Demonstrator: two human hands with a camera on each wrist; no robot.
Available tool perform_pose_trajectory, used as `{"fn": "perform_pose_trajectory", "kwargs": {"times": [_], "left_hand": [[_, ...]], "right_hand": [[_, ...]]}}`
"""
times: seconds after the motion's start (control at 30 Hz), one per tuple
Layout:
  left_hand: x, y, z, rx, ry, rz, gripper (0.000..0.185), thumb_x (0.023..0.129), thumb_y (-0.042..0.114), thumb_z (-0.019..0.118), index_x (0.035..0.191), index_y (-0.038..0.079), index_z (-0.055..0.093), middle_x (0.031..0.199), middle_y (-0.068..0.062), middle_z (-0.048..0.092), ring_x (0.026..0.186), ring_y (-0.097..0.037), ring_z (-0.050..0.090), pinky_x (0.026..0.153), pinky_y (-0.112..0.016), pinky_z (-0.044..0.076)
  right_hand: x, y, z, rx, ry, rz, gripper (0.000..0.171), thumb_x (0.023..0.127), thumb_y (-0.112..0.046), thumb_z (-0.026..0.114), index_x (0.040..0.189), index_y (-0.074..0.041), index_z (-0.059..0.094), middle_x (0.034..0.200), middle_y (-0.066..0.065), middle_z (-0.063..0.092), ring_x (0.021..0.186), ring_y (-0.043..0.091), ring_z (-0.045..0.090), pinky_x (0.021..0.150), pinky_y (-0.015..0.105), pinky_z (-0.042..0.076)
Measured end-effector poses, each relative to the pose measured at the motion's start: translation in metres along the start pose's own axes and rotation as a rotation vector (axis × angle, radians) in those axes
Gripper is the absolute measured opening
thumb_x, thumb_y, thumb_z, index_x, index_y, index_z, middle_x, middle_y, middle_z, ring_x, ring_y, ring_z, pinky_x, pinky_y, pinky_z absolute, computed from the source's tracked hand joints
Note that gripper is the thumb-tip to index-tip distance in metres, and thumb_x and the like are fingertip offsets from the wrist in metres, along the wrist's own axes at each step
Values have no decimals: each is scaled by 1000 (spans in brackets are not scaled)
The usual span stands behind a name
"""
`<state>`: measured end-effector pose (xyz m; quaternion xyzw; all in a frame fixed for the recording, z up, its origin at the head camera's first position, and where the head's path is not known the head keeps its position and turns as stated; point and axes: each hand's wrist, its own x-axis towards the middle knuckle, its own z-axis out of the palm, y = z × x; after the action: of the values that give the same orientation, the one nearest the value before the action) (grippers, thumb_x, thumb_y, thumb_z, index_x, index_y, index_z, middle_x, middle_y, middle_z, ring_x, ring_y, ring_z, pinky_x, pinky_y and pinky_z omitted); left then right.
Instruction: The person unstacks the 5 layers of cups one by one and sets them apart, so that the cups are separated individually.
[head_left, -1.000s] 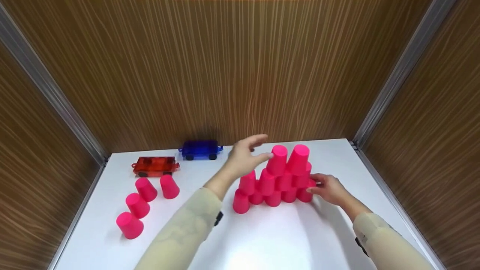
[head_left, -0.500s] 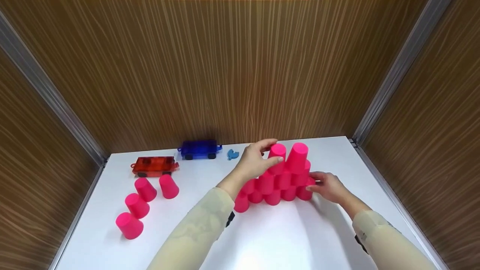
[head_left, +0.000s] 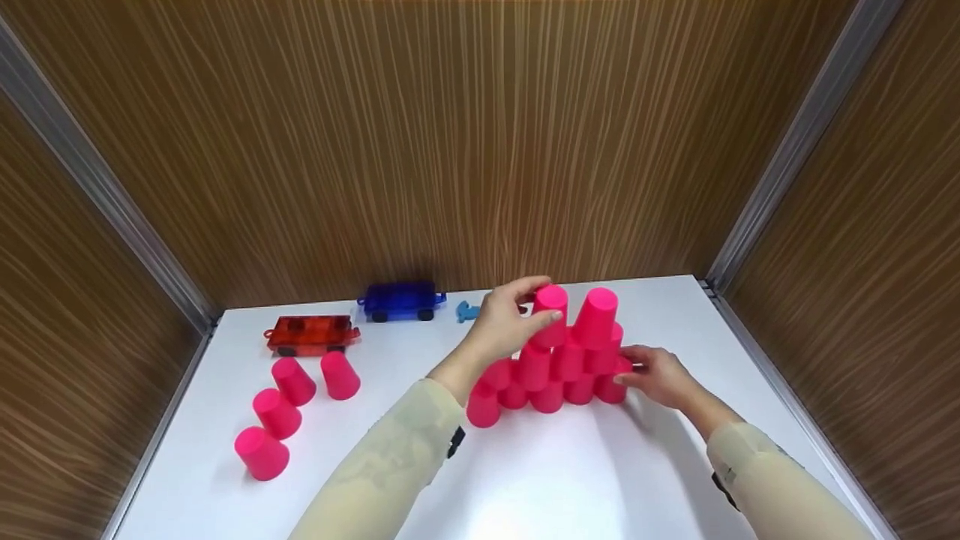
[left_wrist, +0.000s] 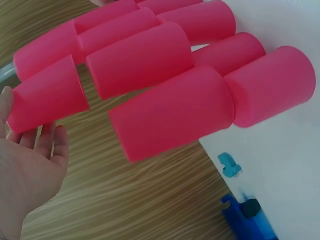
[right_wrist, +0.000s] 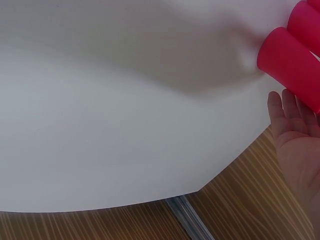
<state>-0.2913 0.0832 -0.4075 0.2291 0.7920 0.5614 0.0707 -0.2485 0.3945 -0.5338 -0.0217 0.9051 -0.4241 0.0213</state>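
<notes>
Pink cups stand upside down in a stepped wall, row on row. My left hand (head_left: pixel 501 319) pinches the left one of two cups in the top row, the pink cup (head_left: pixel 551 307), thumb in front and fingers behind. In the left wrist view a gap shows between the rim of this held cup (left_wrist: pixel 47 95) and the cups below. Its top-row neighbour (head_left: pixel 598 316) stands to the right. My right hand (head_left: pixel 660 377) is at the right end of the bottom row, its straight fingers (right_wrist: pixel 292 107) along the side of the end cup (right_wrist: pixel 287 60).
Several single pink cups (head_left: pixel 277 414) stand upside down on the left of the white table (head_left: pixel 540 480). Behind them are a red toy wagon (head_left: pixel 311 335) and a blue one (head_left: pixel 401 300). A small light-blue piece (head_left: pixel 466 311) lies near the back wood-grain wall (head_left: pixel 480 150).
My left hand has come right and taken hold of the left top-row cup. That cup has shifted slightly left, widening the gap to its neighbour. The right hand stays in place.
</notes>
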Motion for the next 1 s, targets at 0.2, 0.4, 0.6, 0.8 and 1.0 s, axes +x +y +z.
{"fn": "perform_pose_trajectory", "kwargs": {"times": [0.2, 0.4, 0.6, 0.8, 1.0], "left_hand": [[-9, 1, -36, 22, 54, 89, 59, 97, 26, 82, 151, 15, 60, 134, 1, 68, 121, -17, 63, 99, -34, 56], [-28, -13, -87, 39, 157, 102, 57, 96, 21, 82, 149, 11, 61, 136, -5, 68, 123, -22, 64, 99, -39, 58], [-53, -37, -132, 66, 227, 37, 59, 97, 22, 81, 151, 15, 59, 142, -5, 64, 130, -25, 60, 101, -44, 58], [-79, -57, -175, 90, 275, -89, 64, 97, 29, 81, 155, 19, 55, 146, -5, 60, 133, -26, 57, 103, -45, 57], [-104, -83, -203, 98, 319, -152, 71, 97, 31, 81, 158, 14, 50, 148, -9, 59, 135, -29, 57, 106, -45, 55]], "right_hand": [[1, 1, 0, 14, -12, -9, 52, 95, -7, 80, 140, 11, 60, 131, 29, 67, 116, 46, 70, 96, 48, 60], [2, 1, -1, 3, -19, 18, 55, 96, -10, 80, 142, 10, 59, 133, 29, 67, 117, 45, 70, 97, 48, 60], [2, 2, -1, -2, -22, 37, 56, 96, -12, 80, 143, 9, 58, 133, 28, 66, 118, 45, 69, 98, 48, 59], [3, 3, -2, 0, -15, 23, 55, 96, -11, 80, 143, 10, 59, 133, 29, 66, 117, 45, 69, 97, 48, 60], [2, 3, -3, 1, -13, 10, 55, 95, -10, 80, 141, 10, 59, 131, 29, 67, 116, 46, 70, 97, 49, 60]]}}
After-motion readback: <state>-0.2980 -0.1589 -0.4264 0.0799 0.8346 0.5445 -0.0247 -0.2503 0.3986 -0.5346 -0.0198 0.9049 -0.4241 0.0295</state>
